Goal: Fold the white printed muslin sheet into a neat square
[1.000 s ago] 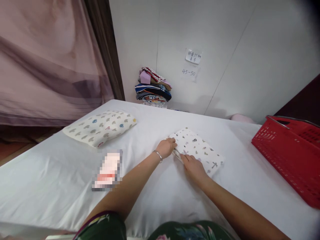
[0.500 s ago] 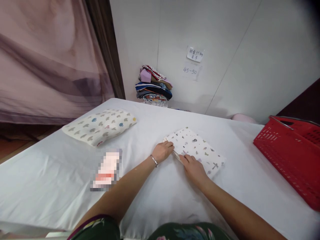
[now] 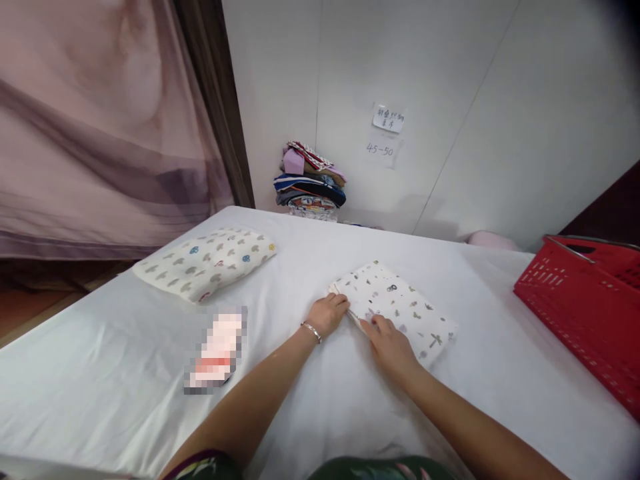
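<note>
A folded white cloth with small printed figures (image 3: 400,293) lies flat on the white-covered table (image 3: 310,257). My left hand (image 3: 327,313), with a bracelet at the wrist, has its fingers closed on the cloth's near-left edge. Just to its right, my right hand (image 3: 393,343) grips the same near edge, its fingers partly over the print. The thumbs and the underside of the edge are mostly hidden. Another cloth, cream with grey, blue and red shapes (image 3: 215,263), lies at the table's left.
A blurred-out flat object (image 3: 217,350) lies left of my left forearm. The red basket (image 3: 575,293) stands at the right edge. Behind the table, a stack of folded fabrics (image 3: 310,183) rests against the wall; a curtain (image 3: 100,133) hangs at the left.
The whole view has shifted, so everything appears slightly lower. Both hands keep nearly the same place on the cloth's edge.
</note>
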A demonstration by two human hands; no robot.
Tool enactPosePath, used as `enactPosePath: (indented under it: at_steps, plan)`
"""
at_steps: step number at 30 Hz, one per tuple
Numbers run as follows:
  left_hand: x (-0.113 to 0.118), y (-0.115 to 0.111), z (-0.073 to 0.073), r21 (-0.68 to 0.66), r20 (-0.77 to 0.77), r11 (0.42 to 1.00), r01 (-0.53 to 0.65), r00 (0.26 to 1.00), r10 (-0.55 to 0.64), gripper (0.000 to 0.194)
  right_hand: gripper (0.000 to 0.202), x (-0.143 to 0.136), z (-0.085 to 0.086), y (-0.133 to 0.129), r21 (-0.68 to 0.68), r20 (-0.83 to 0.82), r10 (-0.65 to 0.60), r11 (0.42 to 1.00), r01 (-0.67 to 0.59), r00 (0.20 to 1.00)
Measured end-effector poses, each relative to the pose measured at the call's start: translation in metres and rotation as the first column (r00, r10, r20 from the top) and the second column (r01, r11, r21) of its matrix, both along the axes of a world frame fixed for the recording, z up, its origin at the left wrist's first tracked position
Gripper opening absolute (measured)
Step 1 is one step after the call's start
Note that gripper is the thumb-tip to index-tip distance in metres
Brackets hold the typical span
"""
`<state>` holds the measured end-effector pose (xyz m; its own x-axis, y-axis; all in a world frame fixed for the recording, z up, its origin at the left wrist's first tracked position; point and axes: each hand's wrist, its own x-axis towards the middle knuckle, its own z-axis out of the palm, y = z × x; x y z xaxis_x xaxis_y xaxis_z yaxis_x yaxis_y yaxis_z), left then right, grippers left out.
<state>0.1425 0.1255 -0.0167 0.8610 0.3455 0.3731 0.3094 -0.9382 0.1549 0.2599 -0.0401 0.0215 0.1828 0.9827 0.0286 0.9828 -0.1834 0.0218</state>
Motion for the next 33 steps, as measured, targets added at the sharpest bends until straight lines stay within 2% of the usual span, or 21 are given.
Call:
enactPosePath:
  at_steps: [4,7,10,13,15,19,23,28,33]
  plan:
    - [0.001,0.001,-0.004,-0.087,0.075,0.996,-0.005,0.997,0.011,0.026,0.049,0.002,-0.004,0.0,0.005,-0.005,0.018,1.0,-0.018,1.0]
    - [0.001,-0.003,0.002,-0.164,0.18,0.986,-0.02,0.982,0.05,0.025,0.049,0.003,-0.008,0.0,0.03,0.005,0.04,0.999,-0.04,0.999]
    - [0.01,-0.011,0.014,-0.14,0.23,0.989,-0.042,0.97,0.074,0.024,0.049,0.003,-0.011,0.001,0.041,0.018,0.052,0.998,-0.053,0.998]
    - [0.026,-0.015,0.021,-0.066,0.227,0.998,0.002,0.974,0.013,0.026,0.051,0.002,-0.01,0.002,0.034,0.024,0.055,0.998,-0.055,0.998]
    - [0.036,-0.014,0.018,-0.058,0.189,0.997,-0.05,0.98,0.06,0.03,0.051,0.0,-0.008,0.001,0.029,0.031,0.06,0.998,-0.061,0.998]
    - [0.044,-0.005,0.0,-0.096,0.056,0.967,-0.237,0.968,0.243,0.044,0.05,-0.004,-0.008,-0.009,0.04,0.049,0.078,0.996,-0.08,0.996]
    - [0.043,-0.001,-0.009,-0.06,0.0,0.964,-0.26,0.965,0.26,0.049,0.05,-0.007,-0.018,-0.028,0.084,0.052,0.092,0.992,-0.096,0.994]
    - [0.044,-0.001,-0.007,-0.019,-0.051,0.959,-0.284,0.958,0.283,0.05,0.05,-0.003,-0.026,-0.055,0.128,-0.006,0.144,0.982,-0.142,0.99]
    - [0.046,0.002,-0.009,0.008,-0.064,0.96,-0.281,0.958,0.281,0.052,0.045,0.003,-0.027,-0.073,0.138,-0.069,0.218,0.969,-0.207,0.974]
